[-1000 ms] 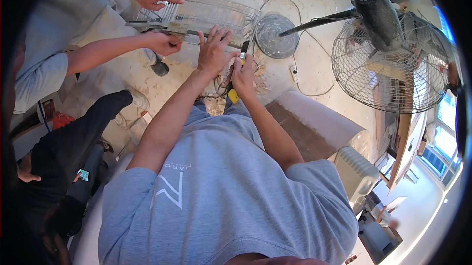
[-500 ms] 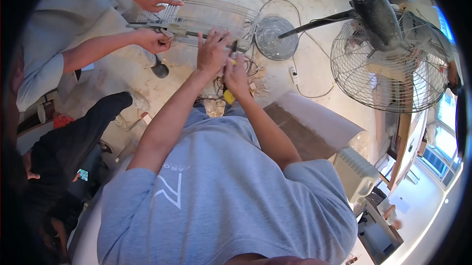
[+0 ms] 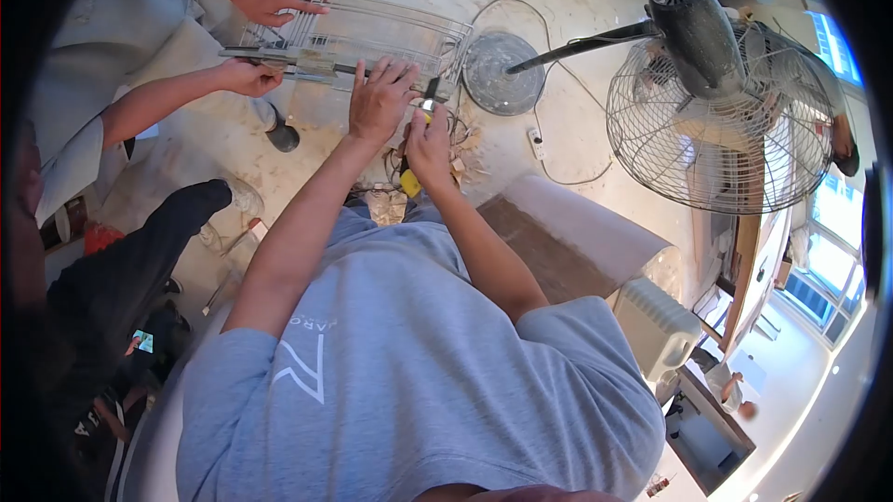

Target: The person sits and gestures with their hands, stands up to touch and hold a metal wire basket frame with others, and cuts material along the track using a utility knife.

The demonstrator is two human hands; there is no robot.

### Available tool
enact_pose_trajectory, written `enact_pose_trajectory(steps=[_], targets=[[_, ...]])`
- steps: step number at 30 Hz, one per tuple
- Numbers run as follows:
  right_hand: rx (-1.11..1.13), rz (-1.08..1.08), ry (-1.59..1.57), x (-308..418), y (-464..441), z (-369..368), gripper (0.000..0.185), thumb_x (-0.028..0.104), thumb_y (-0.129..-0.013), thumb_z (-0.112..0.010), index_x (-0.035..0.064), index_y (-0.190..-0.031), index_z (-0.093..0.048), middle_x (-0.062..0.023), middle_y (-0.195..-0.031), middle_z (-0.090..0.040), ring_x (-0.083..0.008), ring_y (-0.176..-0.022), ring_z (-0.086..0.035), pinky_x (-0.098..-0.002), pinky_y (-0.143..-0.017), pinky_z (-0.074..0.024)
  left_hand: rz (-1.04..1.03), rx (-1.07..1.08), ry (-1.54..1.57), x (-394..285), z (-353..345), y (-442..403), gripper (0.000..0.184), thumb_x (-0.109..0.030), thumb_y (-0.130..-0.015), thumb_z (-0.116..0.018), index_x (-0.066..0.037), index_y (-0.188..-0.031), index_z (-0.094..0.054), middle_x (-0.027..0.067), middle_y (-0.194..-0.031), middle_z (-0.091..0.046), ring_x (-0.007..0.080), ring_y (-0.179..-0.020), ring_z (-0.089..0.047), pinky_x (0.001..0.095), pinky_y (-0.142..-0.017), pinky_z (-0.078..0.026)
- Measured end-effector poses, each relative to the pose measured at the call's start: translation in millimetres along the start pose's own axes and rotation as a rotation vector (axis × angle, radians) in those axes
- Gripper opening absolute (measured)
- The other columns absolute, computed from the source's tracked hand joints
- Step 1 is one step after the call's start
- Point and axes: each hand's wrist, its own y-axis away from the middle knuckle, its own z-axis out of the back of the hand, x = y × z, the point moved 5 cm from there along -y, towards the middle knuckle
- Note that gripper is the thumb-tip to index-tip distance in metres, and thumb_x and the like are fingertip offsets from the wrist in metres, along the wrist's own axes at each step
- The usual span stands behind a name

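My left hand (image 3: 379,104) lies palm down with fingers stretched over the near rail (image 3: 321,63) of a wire basket (image 3: 395,18). Beside it, my right hand (image 3: 429,148) is closed around a yellow-and-black hand tool (image 3: 409,183). The tool's dark tip points at the rail's right end, with a bright spot just below it; whether the tip touches the rail I cannot tell. At the basket's left end, a co-worker's hand (image 3: 279,1) rests on the far wires. That person's other hand (image 3: 249,77) grips the rail.
A dusty floor fan (image 3: 716,111) on a round base (image 3: 503,74) stands to the right. A power cord with a socket strip (image 3: 536,143) lies on the floor. A brown-and-white sheet (image 3: 577,232) and a plastic jerrycan (image 3: 656,325) are nearer. Another person's dark-trousered leg (image 3: 139,251) extends at left.
The view has shifted slightly, so most things appear farther left. My hands stay at the rail's right end with the tool. The co-worker's near hand has moved left along the rail.
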Motion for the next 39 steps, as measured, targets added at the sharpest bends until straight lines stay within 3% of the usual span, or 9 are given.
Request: enact_pose_trajectory(steps=[7,13,16,19,25,31,34,37,39], targets=[[0.061,0.027,0.080,-5,-4,-4,0.016,0.018,-0.102,-0.042,0.0031,-0.109,-0.042,-0.0040,-0.065,-0.051,-0.0117,-0.050,-0.052,-0.0284,-0.045,-0.0450,-0.016,-0.030,0.044,3,-2,1,0.047,-0.024,-0.079,-0.070,-0.017,-0.125,-0.061,-0.0013,-0.122,-0.059,0.0226,-0.123,-0.047,0.0573,-0.107,-0.028],[0.041,-0.031,0.136,16,4,-6,0.018,0.018,-0.102,-0.041,0.0023,-0.110,-0.041,-0.0061,-0.067,-0.053,-0.0131,-0.055,-0.056,-0.0296,-0.050,-0.0459,-0.012,-0.014,0.028,3,0,1,0.048,-0.022,-0.079,-0.070,-0.016,-0.126,-0.060,0.0002,-0.123,-0.058,0.0241,-0.123,-0.047,0.0578,-0.108,-0.027],[0.036,0.120,0.123,18,3,-10,0.018,0.017,-0.101,-0.042,0.0019,-0.109,-0.038,-0.0092,-0.061,-0.054,-0.0205,-0.045,-0.057,-0.0345,-0.043,-0.0441,-0.033,-0.006,0.006,3,0,0,0.047,-0.022,-0.080,-0.070,-0.016,-0.126,-0.060,0.0009,-0.123,-0.058,0.0252,-0.124,-0.047,0.0580,-0.109,-0.026],[-0.031,-0.042,-0.045,4,5,-2,0.018,0.016,-0.101,-0.042,0.0017,-0.111,-0.039,-0.0090,-0.061,-0.054,-0.0199,-0.045,-0.057,-0.0339,-0.042,-0.0437,-0.014,-0.001,0.028,2,-1,1,0.047,-0.022,-0.080,-0.069,-0.016,-0.126,-0.060,0.0012,-0.123,-0.058,0.0259,-0.124,-0.047,0.0581,-0.108,-0.027],[-0.003,0.260,0.260,13,3,-9,0.020,0.017,-0.101,-0.042,0.0010,-0.113,-0.039,-0.0090,-0.060,-0.053,-0.0195,-0.045,-0.057,-0.0348,-0.043,-0.0439,-0.026,0.006,-0.032,4,-2,1,0.045,-0.025,-0.080,-0.069,-0.017,-0.124,-0.061,-0.0005,-0.121,-0.060,0.0234,-0.123,-0.048,0.0573,-0.109,-0.027],[0.017,0.035,0.005,-7,-4,-3,0.020,0.018,-0.101,-0.042,0.0023,-0.113,-0.041,-0.0093,-0.059,-0.053,-0.0202,-0.045,-0.057,-0.0362,-0.045,-0.0447,-0.020,-0.018,0.062,2,-3,1,0.047,-0.022,-0.079,-0.070,-0.014,-0.124,-0.061,0.0015,-0.122,-0.059,0.0251,-0.123,-0.047,0.0598,-0.107,-0.027],[0.020,0.281,0.187,2,-13,-8,0.016,0.016,-0.101,-0.042,0.0021,-0.109,-0.042,-0.0065,-0.070,-0.053,-0.0140,-0.052,-0.055,-0.0302,-0.047,-0.0450,-0.037,-0.022,0.073,5,-3,0,0.046,-0.021,-0.079,-0.069,-0.013,-0.124,-0.061,0.0013,-0.122,-0.060,0.0255,-0.123,-0.048,0.0599,-0.107,-0.027],[0.062,-0.009,0.041,21,-3,1,0.016,0.016,-0.101,-0.041,0.0023,-0.109,-0.041,-0.0069,-0.070,-0.053,-0.0141,-0.048,-0.053,-0.0302,-0.043,-0.0441,-0.018,-0.020,0.081,3,-5,2,0.045,-0.018,-0.080,-0.069,-0.013,-0.124,-0.061,0.0014,-0.122,-0.060,0.0264,-0.123,-0.048,0.0596,-0.108,-0.026],[0.098,0.005,0.021,13,-8,-5,0.016,0.017,-0.101,-0.042,0.0021,-0.108,-0.042,-0.0072,-0.069,-0.053,-0.0147,-0.049,-0.054,-0.0307,-0.044,-0.0444,-0.025,-0.024,0.084,4,-3,2,0.044,-0.017,-0.080,-0.068,-0.012,-0.124,-0.061,0.0018,-0.124,-0.060,0.0269,-0.123,-0.048,0.0593,-0.108,-0.026]])
